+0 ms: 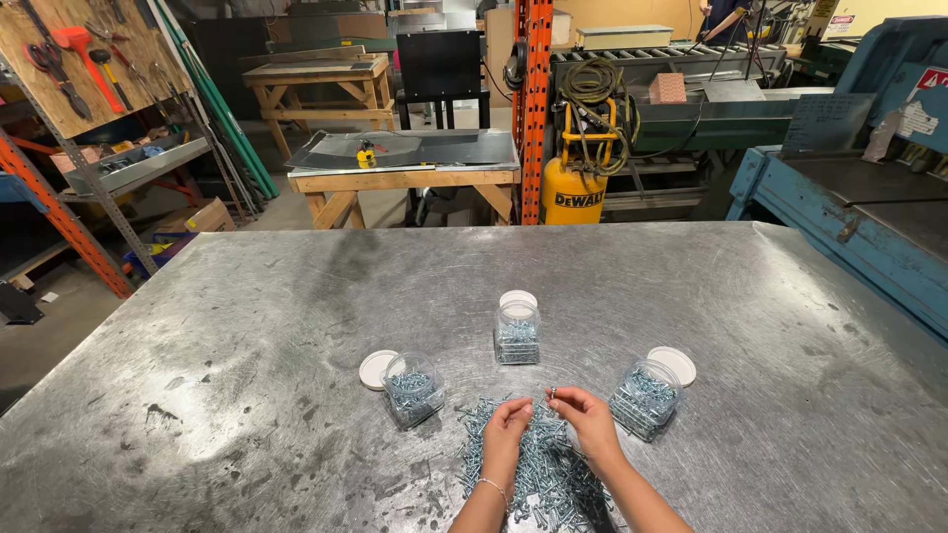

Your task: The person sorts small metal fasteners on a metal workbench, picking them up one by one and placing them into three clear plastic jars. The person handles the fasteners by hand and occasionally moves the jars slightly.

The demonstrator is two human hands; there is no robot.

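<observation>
Steel screw pile (pixel 538 469) under both hands; right hand (pixel 591 419) pinches screw (pixel 553 393).

Three clear plastic jars stand open in the lower middle of the frame: the left jar (pixel 412 388), the middle jar (pixel 517 332) and the right jar (pixel 644 398), each with a round white lid (pixel 375 368) beside or behind it. At far left lies a brown cardboard box (pixel 200 218). At upper right, a red-and-white warning label (pixel 930 79) and a white rectangular label (pixel 917 119) sit on the blue machine (pixel 869 212), with a red-and-white sign (pixel 841 24) beyond.
</observation>
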